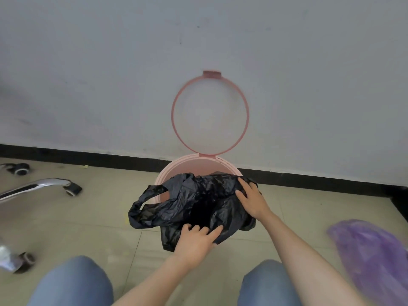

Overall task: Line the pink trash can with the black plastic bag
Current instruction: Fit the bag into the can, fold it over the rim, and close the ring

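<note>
- The round pink plastic trash can [162, 176] stands on the tiled floor [92, 221] against the far wall, its pink ring lid [174, 127] tipped up.
- The crumpled black plastic bag [194, 202] lies across the can's mouth, one handle loop hanging off the left.
- The left hand [195, 240] pinches the bag's near edge.
- The right hand [251, 198], fingers spread, presses the bag's right side.

Thin, crinkled, glossy plastic: black bag [194, 202]. Smooth matt pink plastic: trash can [167, 173], ring [174, 120] at twelve o'clock. Polished chrome: chair leg [33, 187], nine o'clock. Translucent purple film: bag [373, 257].
</note>
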